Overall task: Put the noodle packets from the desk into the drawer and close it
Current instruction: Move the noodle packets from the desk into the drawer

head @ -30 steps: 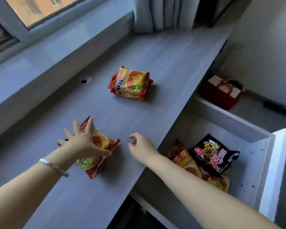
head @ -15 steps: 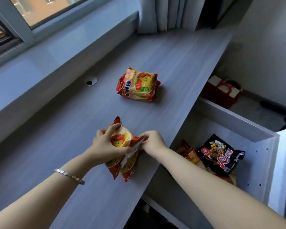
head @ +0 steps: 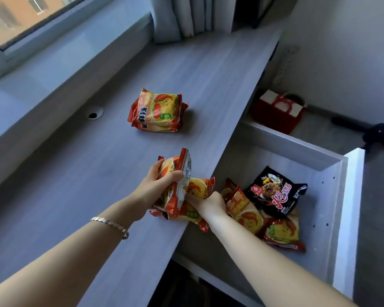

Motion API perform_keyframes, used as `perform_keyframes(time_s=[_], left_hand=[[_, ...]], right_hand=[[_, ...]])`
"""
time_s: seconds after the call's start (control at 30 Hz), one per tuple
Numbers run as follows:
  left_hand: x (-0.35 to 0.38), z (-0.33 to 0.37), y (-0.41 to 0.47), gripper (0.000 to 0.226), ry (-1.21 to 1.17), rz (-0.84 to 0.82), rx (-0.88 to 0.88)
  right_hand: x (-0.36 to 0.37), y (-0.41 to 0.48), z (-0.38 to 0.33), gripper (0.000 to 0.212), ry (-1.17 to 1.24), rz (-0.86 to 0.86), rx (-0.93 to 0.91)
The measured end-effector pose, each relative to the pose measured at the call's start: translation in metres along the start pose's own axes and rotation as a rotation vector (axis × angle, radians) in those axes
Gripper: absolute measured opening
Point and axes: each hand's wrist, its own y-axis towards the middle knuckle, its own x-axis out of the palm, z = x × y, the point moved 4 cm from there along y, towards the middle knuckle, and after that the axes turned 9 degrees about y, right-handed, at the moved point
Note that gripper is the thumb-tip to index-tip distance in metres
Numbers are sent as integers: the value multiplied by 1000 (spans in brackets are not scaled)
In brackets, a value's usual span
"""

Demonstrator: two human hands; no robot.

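Observation:
My left hand [head: 157,187] grips one orange-red noodle packet [head: 175,171] held on edge at the desk's right edge. My right hand [head: 208,203] grips a second orange-red packet [head: 200,190] lying just below it, partly over the edge. A small stack of the same packets [head: 157,110] rests farther back on the grey desk [head: 75,185]. The open drawer [head: 333,196] to the right holds a black noodle packet [head: 275,191] and orange-red packets [head: 282,231].
A round cable hole [head: 95,113] sits in the desk near the window ledge. A red bag [head: 277,113] stands on the floor behind the drawer. Curtains [head: 182,16] hang at the desk's far end. A dark object [head: 377,131] lies on the floor at right.
Both hands closed on the near packets and carried them right, from mid-desk to the edge beside the drawer. The far stack stayed put.

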Motion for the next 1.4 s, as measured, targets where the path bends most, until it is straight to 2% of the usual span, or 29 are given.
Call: perform_keyframes(time_s=[0.07,0.13,0.23,0.3,0.43,0.53,0.6,0.7,0.77,0.8,0.87,0.97,1.1,1.17,1.27,1.4], left_hand=[[9,7,-1,67,4,-38,16],[22,20,-3,68,24,-88,62],[48,44,-1,85,36,-129,177],[69,58,2,95,89,-132,242],[126,79,17,94,507,-76,401],[171,84,33,100,1053,30,517],[197,78,48,102,1295,63,521],[221,63,73,106,1393,28,422],[224,53,86,107,1449,3,362],[224,49,90,106,1462,-10,343],[221,45,94,94,1493,-17,355],[206,60,85,57,1428,37,465],[143,89,65,38,1184,300,652],[91,95,62,41,1066,467,662],[14,95,69,59,861,685,533],[-74,84,93,79,487,808,281]], right_hand=[[-12,-7,-5,105,57,22,-11],[-38,-12,-12,97,120,68,-45],[-100,-10,-19,79,295,263,-165],[-141,0,-12,73,443,423,-143],[-202,32,25,74,563,677,61],[-225,55,53,78,591,668,194],[-232,65,65,70,531,635,252],[-238,71,73,54,320,576,299],[-240,68,72,56,106,597,320],[-241,63,67,57,-11,623,307],[-239,55,50,52,-199,653,162],[-223,45,17,33,-287,562,-96],[-177,44,-27,21,-234,230,-236],[-145,45,-54,19,-269,128,-283],[-100,49,-90,17,-298,54,-363],[-29,60,-140,35,-275,-20,-435]])
